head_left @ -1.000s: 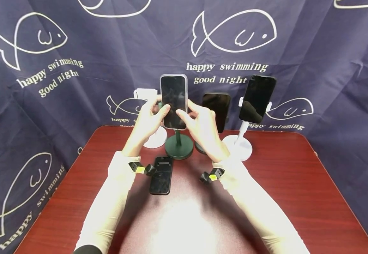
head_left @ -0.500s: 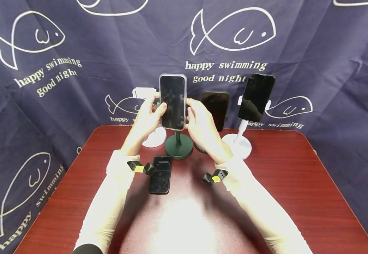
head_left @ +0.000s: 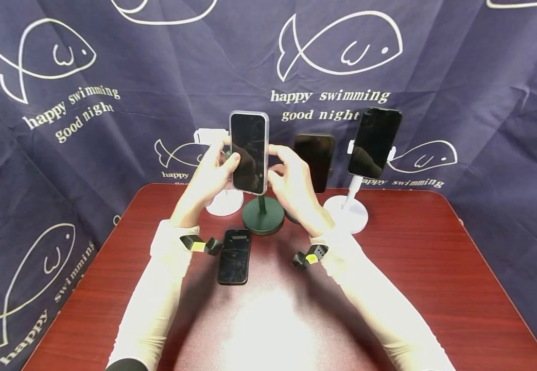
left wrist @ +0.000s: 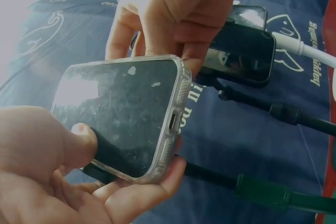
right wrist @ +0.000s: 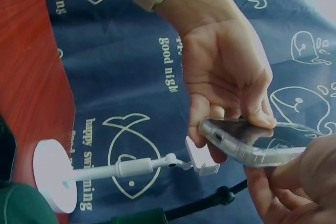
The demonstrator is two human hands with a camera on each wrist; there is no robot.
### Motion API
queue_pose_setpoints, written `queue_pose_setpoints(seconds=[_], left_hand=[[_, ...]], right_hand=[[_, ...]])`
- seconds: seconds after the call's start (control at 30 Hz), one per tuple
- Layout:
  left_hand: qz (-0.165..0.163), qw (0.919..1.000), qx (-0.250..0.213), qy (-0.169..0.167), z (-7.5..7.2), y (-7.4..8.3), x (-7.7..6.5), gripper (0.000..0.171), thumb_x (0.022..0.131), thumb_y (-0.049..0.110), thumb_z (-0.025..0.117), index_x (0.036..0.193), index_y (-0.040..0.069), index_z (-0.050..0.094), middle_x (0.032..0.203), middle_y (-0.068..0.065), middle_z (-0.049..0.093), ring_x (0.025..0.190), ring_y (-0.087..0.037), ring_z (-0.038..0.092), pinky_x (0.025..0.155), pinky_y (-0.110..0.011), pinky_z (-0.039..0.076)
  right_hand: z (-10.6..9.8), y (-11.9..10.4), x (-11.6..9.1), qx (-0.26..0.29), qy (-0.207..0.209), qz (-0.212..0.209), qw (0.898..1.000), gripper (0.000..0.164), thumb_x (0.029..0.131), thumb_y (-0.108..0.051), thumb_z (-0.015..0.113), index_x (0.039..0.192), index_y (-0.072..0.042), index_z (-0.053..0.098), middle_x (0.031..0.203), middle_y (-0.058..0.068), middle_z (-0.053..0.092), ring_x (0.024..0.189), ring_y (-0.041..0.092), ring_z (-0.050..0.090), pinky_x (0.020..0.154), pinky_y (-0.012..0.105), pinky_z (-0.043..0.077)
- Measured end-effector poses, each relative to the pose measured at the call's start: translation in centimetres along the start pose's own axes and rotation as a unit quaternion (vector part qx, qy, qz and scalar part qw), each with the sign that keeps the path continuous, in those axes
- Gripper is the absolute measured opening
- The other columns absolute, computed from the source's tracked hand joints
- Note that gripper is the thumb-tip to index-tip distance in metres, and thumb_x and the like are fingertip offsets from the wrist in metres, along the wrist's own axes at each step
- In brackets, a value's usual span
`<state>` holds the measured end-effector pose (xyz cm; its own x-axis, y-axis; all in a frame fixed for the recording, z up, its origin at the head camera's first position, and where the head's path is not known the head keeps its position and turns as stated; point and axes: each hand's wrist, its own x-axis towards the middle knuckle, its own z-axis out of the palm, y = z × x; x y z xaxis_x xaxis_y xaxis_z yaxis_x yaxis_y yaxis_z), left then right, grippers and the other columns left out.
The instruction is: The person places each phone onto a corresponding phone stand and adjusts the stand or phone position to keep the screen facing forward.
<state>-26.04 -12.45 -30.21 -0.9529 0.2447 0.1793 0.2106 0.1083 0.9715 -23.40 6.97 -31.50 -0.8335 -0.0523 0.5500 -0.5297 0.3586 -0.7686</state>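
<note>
A dark-screened phone in a clear case (head_left: 248, 152) is upright in front of a dark green phone stand (head_left: 263, 215), whose head is hidden behind it. My left hand (head_left: 209, 178) grips its left side; in the left wrist view the thumb (left wrist: 83, 142) lies on the screen and fingers run underneath. Bent fingers of my right hand (head_left: 293, 180) are at the phone's right edge, index above thumb. In the right wrist view, that hand (right wrist: 310, 182) is close against the case edge. I cannot tell whether its fingers grip the phone or the stand's holder behind.
A second phone (head_left: 234, 257) lies on the red table (head_left: 426, 288). To the right, a phone on a white stand (head_left: 375, 144) and another dark phone (head_left: 315, 162) stand upright. A white stand (right wrist: 52, 177) with a white holder is behind the left hand. A fish-print cloth (head_left: 180, 77) hangs behind.
The right thumb has left the screen for the phone's right edge. The phone has shifted slightly left and turned a little. The left hand keeps its grip.
</note>
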Motion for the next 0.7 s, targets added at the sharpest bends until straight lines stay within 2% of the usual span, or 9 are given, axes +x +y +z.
queue_pose_setpoints(seconds=[0.2, 0.4, 0.47, 0.6, 0.7], left_hand=[[0.000, 1.0000, -0.004, -0.005, 0.1, 0.0, -0.2, 0.034, 0.108, 0.009, 0.048, 0.141, 0.008, 0.039, 0.104, -0.013, 0.058, 0.077, -0.012, 0.072, 0.069, -0.037, 0.063], [0.002, 0.9998, -0.015, 0.012, 0.4, -0.2, -0.4, 0.033, 0.108, 0.010, 0.049, 0.140, 0.009, 0.041, 0.105, -0.011, 0.060, 0.075, -0.013, 0.072, 0.066, -0.035, 0.063], [0.006, 0.9996, -0.023, 0.017, 0.5, -0.2, -0.4, 0.031, 0.108, 0.008, 0.049, 0.138, 0.008, 0.042, 0.102, -0.010, 0.062, 0.074, -0.013, 0.073, 0.064, -0.035, 0.063], [0.010, 0.9992, -0.026, 0.027, 0.6, -0.1, -0.3, 0.029, 0.107, 0.006, 0.050, 0.135, 0.007, 0.044, 0.100, -0.008, 0.061, 0.073, -0.013, 0.072, 0.062, -0.035, 0.062], [0.010, 0.9992, -0.017, 0.035, 0.5, -0.1, -0.3, 0.028, 0.106, 0.006, 0.051, 0.134, 0.007, 0.046, 0.100, -0.008, 0.060, 0.074, -0.013, 0.071, 0.062, -0.036, 0.062]], right_hand=[[0.2, 0.5, 0.1, -0.030, 0.022, -0.055, 0.998, 0.030, 0.085, 0.007, 0.069, 0.113, -0.003, 0.072, 0.115, 0.010, 0.065, 0.082, 0.022, 0.075, 0.078, 0.032, 0.061], [-0.1, 0.8, -0.1, -0.050, 0.034, -0.124, 0.990, 0.027, 0.086, 0.007, 0.069, 0.112, 0.001, 0.073, 0.111, 0.013, 0.070, 0.084, 0.024, 0.077, 0.075, 0.035, 0.063], [-0.3, 1.0, 0.0, -0.057, 0.038, -0.160, 0.985, 0.027, 0.086, 0.008, 0.069, 0.112, 0.003, 0.074, 0.112, 0.016, 0.071, 0.084, 0.025, 0.077, 0.074, 0.035, 0.063], [-0.8, 1.4, 0.2, -0.095, 0.039, -0.234, 0.967, 0.028, 0.085, 0.009, 0.071, 0.112, 0.004, 0.075, 0.113, 0.018, 0.073, 0.089, 0.025, 0.075, 0.076, 0.034, 0.062], [-1.2, 1.5, 0.3, -0.112, 0.031, -0.265, 0.957, 0.027, 0.085, 0.009, 0.071, 0.112, 0.004, 0.075, 0.112, 0.017, 0.074, 0.097, 0.025, 0.073, 0.081, 0.032, 0.061]])
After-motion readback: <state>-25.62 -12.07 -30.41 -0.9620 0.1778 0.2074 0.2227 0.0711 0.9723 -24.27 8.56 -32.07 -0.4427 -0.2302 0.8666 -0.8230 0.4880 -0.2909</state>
